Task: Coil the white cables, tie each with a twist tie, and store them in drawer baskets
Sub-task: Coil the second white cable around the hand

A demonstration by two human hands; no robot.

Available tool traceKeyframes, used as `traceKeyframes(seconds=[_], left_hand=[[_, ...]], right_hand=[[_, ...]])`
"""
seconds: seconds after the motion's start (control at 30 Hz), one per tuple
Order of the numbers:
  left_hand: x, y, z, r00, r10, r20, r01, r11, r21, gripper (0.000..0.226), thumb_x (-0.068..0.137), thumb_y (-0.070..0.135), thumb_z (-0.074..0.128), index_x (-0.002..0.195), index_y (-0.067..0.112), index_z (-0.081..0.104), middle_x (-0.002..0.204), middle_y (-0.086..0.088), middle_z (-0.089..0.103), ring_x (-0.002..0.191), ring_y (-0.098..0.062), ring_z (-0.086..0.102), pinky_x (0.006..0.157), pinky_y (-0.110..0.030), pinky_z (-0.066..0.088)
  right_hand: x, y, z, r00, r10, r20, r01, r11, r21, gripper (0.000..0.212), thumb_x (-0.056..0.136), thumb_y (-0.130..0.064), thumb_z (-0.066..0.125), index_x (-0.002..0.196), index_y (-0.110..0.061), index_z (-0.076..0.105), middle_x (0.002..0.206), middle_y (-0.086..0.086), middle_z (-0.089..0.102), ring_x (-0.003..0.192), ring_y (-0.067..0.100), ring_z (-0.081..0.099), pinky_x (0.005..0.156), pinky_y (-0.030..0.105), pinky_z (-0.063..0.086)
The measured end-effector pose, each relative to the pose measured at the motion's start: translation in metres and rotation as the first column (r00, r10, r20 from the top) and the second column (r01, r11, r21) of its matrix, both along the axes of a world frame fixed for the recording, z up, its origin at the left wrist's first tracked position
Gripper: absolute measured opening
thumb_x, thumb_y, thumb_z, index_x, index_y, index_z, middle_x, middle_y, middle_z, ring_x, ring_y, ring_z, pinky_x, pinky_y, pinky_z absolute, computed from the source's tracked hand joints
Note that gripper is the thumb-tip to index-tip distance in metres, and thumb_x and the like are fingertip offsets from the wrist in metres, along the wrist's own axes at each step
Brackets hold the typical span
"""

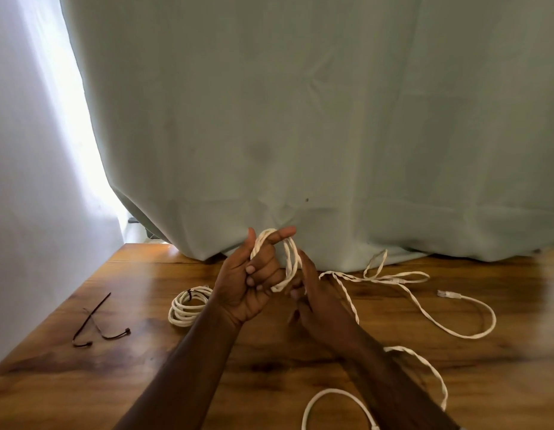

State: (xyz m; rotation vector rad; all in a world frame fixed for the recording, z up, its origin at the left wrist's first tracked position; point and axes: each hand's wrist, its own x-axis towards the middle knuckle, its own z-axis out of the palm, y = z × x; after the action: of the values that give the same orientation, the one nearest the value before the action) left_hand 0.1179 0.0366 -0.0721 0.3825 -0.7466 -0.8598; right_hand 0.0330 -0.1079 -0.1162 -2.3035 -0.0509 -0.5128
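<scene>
Head view: left hand (pixel 254 283) grips a few loops of white cable (pixel 289 262) above the desk (pixel 269 361); right hand (pixel 319 301) pinches the strand; light and limp, best held across the bundled loops

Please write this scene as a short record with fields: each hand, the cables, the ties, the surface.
left hand: holds the loops of the cable being coiled
right hand: at the loops, guiding the cable; its grip is hidden
finished coil: lies on the table, tied with a dark tie
loose cable: uncoiled, right of the hands
spare ties: dark, on the left
table: wooden
curtain: hangs behind
</scene>
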Motion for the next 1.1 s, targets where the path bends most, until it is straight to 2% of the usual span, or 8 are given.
traceKeyframes(seconds=[0.13, 0.23, 0.33, 0.5, 0.7, 0.83, 0.93, 1.1], left_hand=[[0.004, 0.002, 0.008, 0.977, 0.193, -0.089, -0.196, 0.980, -0.024, 0.061, 0.105, 0.038, 0.030, 0.133, -0.010, 0.054, 0.049, 0.006, 0.038, 0.040, -0.007, 0.021, 0.042, -0.017, 0.028], [0.007, 0.006, 0.014, 0.926, 0.350, -0.142, -0.353, 0.936, 0.009, 0.060, 0.104, 0.038, 0.031, 0.130, -0.009, 0.057, 0.050, 0.006, 0.038, 0.037, -0.006, 0.029, 0.041, -0.017, 0.032], [0.010, 0.007, 0.016, 0.878, 0.449, -0.164, -0.448, 0.893, 0.044, 0.057, 0.102, 0.038, 0.033, 0.130, -0.007, 0.053, 0.052, 0.006, 0.038, 0.038, -0.006, 0.036, 0.043, -0.018, 0.036], [0.013, 0.009, 0.014, 0.847, 0.504, -0.166, -0.498, 0.863, 0.080, 0.057, 0.103, 0.040, 0.034, 0.133, -0.007, 0.048, 0.053, 0.006, 0.038, 0.039, -0.006, 0.037, 0.043, -0.018, 0.037], [0.014, 0.006, 0.011, 0.818, 0.553, -0.162, -0.542, 0.833, 0.108, 0.055, 0.104, 0.040, 0.034, 0.132, -0.005, 0.050, 0.052, 0.005, 0.040, 0.041, -0.006, 0.039, 0.044, -0.019, 0.039], [0.015, 0.002, 0.007, 0.792, 0.594, -0.141, -0.579, 0.804, 0.137, 0.058, 0.103, 0.041, 0.037, 0.135, -0.006, 0.048, 0.055, 0.003, 0.039, 0.044, -0.006, 0.038, 0.046, -0.022, 0.037], [0.017, -0.001, 0.004, 0.756, 0.634, -0.164, -0.617, 0.773, 0.148, 0.057, 0.105, 0.040, 0.036, 0.135, -0.007, 0.048, 0.056, 0.003, 0.037, 0.045, -0.007, 0.038, 0.047, -0.023, 0.038], [0.018, -0.004, 0.000, 0.671, 0.733, -0.116, -0.707, 0.679, 0.199, 0.051, 0.108, 0.039, 0.032, 0.127, -0.003, 0.054, 0.054, 0.001, 0.039, 0.049, -0.013, 0.048, 0.055, -0.027, 0.046]], right_hand=[[-0.002, 0.004, 0.002, 0.998, -0.013, -0.057, 0.008, 0.995, -0.097, 0.064, 0.103, -0.021, 0.049, 0.157, -0.038, 0.018, 0.104, -0.007, 0.064, 0.084, 0.007, 0.064, 0.075, 0.022, 0.054], [-0.005, 0.001, 0.005, 0.996, -0.040, -0.078, 0.015, 0.953, -0.304, 0.040, 0.103, -0.032, 0.047, 0.143, -0.035, 0.043, 0.109, -0.002, 0.067, 0.090, 0.008, 0.061, 0.079, 0.025, 0.051], [-0.004, 0.002, 0.009, 0.994, -0.018, -0.109, -0.027, 0.916, -0.401, 0.030, 0.105, -0.039, 0.041, 0.131, -0.032, 0.053, 0.117, -0.004, 0.067, 0.098, 0.009, 0.061, 0.086, 0.031, 0.054], [-0.005, 0.010, 0.011, 0.988, 0.008, -0.157, -0.081, 0.881, -0.465, 0.030, 0.106, -0.039, 0.037, 0.131, -0.031, 0.050, 0.118, -0.004, 0.066, 0.096, 0.010, 0.058, 0.080, 0.030, 0.051], [-0.009, 0.016, 0.012, 0.978, 0.027, -0.208, -0.137, 0.834, -0.535, 0.039, 0.104, -0.039, 0.043, 0.141, -0.027, 0.043, 0.134, 0.002, 0.060, 0.116, 0.018, 0.056, 0.084, 0.027, 0.041], [-0.015, 0.018, 0.018, 0.984, 0.054, -0.169, -0.143, 0.805, -0.576, 0.030, 0.100, -0.043, 0.051, 0.121, -0.022, 0.058, 0.114, -0.001, 0.065, 0.094, 0.010, 0.050, 0.074, 0.024, 0.033], [-0.015, 0.019, 0.018, 0.981, 0.068, -0.183, -0.164, 0.792, -0.588, 0.027, 0.097, -0.046, 0.055, 0.104, -0.022, 0.063, 0.098, -0.002, 0.067, 0.085, 0.010, 0.050, 0.069, 0.024, 0.036], [-0.014, 0.023, 0.018, 0.983, 0.104, -0.153, -0.176, 0.779, -0.602, 0.029, 0.100, -0.044, 0.050, 0.112, -0.022, 0.063, 0.105, 0.001, 0.069, 0.094, 0.016, 0.058, 0.079, 0.030, 0.046]])
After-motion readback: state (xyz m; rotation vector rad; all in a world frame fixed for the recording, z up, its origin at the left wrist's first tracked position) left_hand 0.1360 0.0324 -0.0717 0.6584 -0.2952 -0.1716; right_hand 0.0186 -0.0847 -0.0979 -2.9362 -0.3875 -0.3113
